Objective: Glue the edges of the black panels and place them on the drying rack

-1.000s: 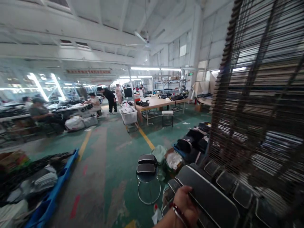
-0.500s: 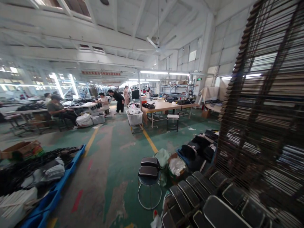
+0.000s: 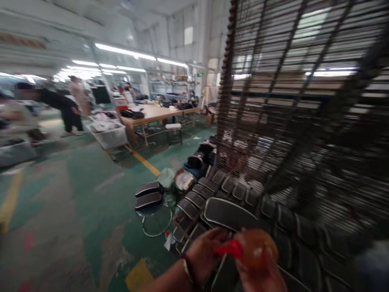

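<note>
My right hand [image 3: 263, 273] grips a squeeze bottle [image 3: 261, 245] with amber contents and a red pointed nozzle, tilted so that the tip points left. Close to that tip is my left hand [image 3: 207, 252], with bands around the wrist. Its fingers are smeared by motion, so whether they hold anything is unclear. Below and between both hands lies a dark panel [image 3: 225, 271] with a pale edge. Just beyond them, a large dark rounded panel [image 3: 231, 213] with light trim rests on rows of smaller dark trimmed pieces [image 3: 187, 207].
A tall slatted rack [image 3: 273, 101] rises at right. Left of the pieces stands a round stool [image 3: 153, 209] bearing two dark trimmed pieces. Farther back are a long worktable [image 3: 158, 113] and a white bin [image 3: 111, 138] on a cart. A person in black [image 3: 65, 107] bends over at left.
The view has swung right and down, so the rack and dark pieces fill more of it. Both my hands and the squeeze bottle have come into sight.
</note>
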{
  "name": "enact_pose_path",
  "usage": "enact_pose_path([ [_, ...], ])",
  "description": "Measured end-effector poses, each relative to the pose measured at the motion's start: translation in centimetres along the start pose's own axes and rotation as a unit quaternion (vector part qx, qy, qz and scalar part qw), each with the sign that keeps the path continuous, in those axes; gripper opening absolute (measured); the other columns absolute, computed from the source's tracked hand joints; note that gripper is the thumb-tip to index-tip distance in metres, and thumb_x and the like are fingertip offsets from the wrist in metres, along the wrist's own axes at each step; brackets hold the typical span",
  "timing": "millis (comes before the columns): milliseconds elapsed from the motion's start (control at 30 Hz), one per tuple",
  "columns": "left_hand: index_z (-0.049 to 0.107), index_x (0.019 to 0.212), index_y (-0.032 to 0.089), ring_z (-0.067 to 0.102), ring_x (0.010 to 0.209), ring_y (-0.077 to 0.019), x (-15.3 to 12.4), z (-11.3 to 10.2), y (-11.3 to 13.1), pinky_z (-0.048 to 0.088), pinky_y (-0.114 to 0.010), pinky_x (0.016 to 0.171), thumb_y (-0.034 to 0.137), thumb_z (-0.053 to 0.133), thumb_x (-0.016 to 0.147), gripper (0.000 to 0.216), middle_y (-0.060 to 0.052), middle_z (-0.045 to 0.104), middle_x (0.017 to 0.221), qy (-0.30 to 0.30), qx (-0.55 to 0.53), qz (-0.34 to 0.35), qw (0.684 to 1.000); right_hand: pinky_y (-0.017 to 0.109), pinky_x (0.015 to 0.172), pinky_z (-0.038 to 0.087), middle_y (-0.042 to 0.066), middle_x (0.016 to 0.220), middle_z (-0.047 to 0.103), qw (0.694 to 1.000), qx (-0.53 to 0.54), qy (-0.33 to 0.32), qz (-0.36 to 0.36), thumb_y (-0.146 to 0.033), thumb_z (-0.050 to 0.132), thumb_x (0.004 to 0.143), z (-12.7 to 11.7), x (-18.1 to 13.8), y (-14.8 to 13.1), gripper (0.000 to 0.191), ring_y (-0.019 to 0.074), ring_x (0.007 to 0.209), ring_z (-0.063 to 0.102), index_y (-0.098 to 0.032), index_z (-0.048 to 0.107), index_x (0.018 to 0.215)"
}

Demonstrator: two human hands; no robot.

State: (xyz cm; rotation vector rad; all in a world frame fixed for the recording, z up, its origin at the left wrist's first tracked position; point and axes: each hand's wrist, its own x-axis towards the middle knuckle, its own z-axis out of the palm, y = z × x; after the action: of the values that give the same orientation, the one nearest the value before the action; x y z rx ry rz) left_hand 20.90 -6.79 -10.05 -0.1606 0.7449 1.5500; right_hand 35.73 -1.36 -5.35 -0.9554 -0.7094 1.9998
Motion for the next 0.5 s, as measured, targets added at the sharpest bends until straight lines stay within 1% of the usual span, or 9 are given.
enact_pose_path([
  [33,0.062,0.119,0.016,0.074,0.080,-0.0226,-0.4,-0.8,1.3,0.056,-0.027,0.065,0.003,0.065,0.074,0.047,-0.015,0.075,0.101,0.031,0.036,-0.002,0.999,0.037,0.075,0.063,0.004,0.127,0.067,0.998,0.057,0.007,0.017,-0.067,0.086,0.059,-0.7,-0.2,-0.4,0.070,0.0272,0.112,0.067,-0.032,0.067,0.117],
  [100,0.060,0.116,0.014,0.074,0.077,-0.0199,-0.5,-2.0,5.7,0.056,-0.025,0.069,0.004,0.061,0.082,0.036,-0.013,0.076,0.092,0.096,0.096,-0.011,0.991,0.031,0.076,0.062,0.006,0.122,0.071,0.988,0.145,-0.013,0.053,-0.050,0.089,0.064,-1.2,-0.4,-1.3,0.062,0.0237,0.107,0.069,-0.025,0.068,0.116],
  [133,0.060,0.114,0.013,0.074,0.076,-0.0197,-0.2,-2.1,8.3,0.056,-0.025,0.069,0.006,0.058,0.086,0.028,-0.013,0.076,0.089,0.104,0.124,-0.011,0.987,0.030,0.078,0.062,0.008,0.118,0.073,0.982,0.172,-0.030,0.068,-0.044,0.090,0.067,-1.1,-0.5,-1.8,0.059,0.0230,0.105,0.070,-0.021,0.069,0.116],
  [200,0.062,0.109,0.011,0.075,0.080,-0.0226,0.5,-1.1,13.0,0.058,-0.030,0.072,0.016,0.053,0.094,0.018,-0.017,0.076,0.093,0.062,0.173,-0.020,0.983,0.029,0.081,0.061,0.011,0.113,0.074,0.976,0.188,-0.062,0.092,-0.038,0.089,0.070,-0.7,-0.7,-2.8,0.054,0.0225,0.102,0.072,-0.015,0.070,0.115],
  [267,0.066,0.105,0.009,0.076,0.079,-0.0247,1.1,1.4,16.2,0.058,-0.031,0.070,0.022,0.056,0.094,0.020,-0.019,0.076,0.092,0.019,0.230,-0.050,0.972,0.030,0.083,0.061,0.011,0.110,0.075,0.975,0.180,-0.082,0.104,-0.037,0.090,0.070,-0.2,-1.0,-3.5,0.053,0.0226,0.099,0.073,-0.013,0.071,0.113],
  [300,0.068,0.104,0.009,0.076,0.076,-0.0237,1.4,3.0,17.1,0.058,-0.029,0.067,0.021,0.058,0.093,0.019,-0.019,0.076,0.091,0.000,0.267,-0.065,0.961,0.030,0.084,0.060,0.011,0.110,0.075,0.975,0.173,-0.087,0.109,-0.037,0.091,0.069,0.0,-1.1,-3.7,0.053,0.0226,0.099,0.073,-0.013,0.071,0.112],
  [367,0.070,0.100,0.009,0.074,0.069,-0.0204,1.9,6.4,17.8,0.056,-0.025,0.061,0.017,0.059,0.091,0.016,-0.017,0.077,0.087,-0.048,0.357,-0.084,0.929,0.030,0.086,0.060,0.011,0.110,0.075,0.976,0.157,-0.090,0.118,-0.037,0.092,0.067,0.4,-1.3,-3.9,0.055,0.0229,0.099,0.073,-0.012,0.071,0.111],
  [433,0.072,0.096,0.008,0.069,0.059,-0.0158,2.7,9.3,17.2,0.051,-0.019,0.053,0.008,0.058,0.088,0.016,-0.010,0.075,0.076,-0.105,0.463,-0.096,0.875,0.031,0.086,0.059,0.011,0.111,0.075,0.978,0.142,-0.092,0.125,-0.037,0.092,0.067,0.5,-1.3,-3.9,0.055,0.0232,0.100,0.072,-0.012,0.071,0.111],
  [500,0.073,0.088,0.008,0.063,0.048,-0.0136,3.8,11.3,15.9,0.044,-0.015,0.042,-0.001,0.062,0.079,0.017,-0.005,0.071,0.064,-0.142,0.544,-0.108,0.820,0.032,0.085,0.060,0.011,0.110,0.075,0.978,0.136,-0.098,0.126,-0.038,0.091,0.070,0.7,-1.2,-3.6,0.052,0.0225,0.098,0.072,-0.013,0.071,0.110],
])
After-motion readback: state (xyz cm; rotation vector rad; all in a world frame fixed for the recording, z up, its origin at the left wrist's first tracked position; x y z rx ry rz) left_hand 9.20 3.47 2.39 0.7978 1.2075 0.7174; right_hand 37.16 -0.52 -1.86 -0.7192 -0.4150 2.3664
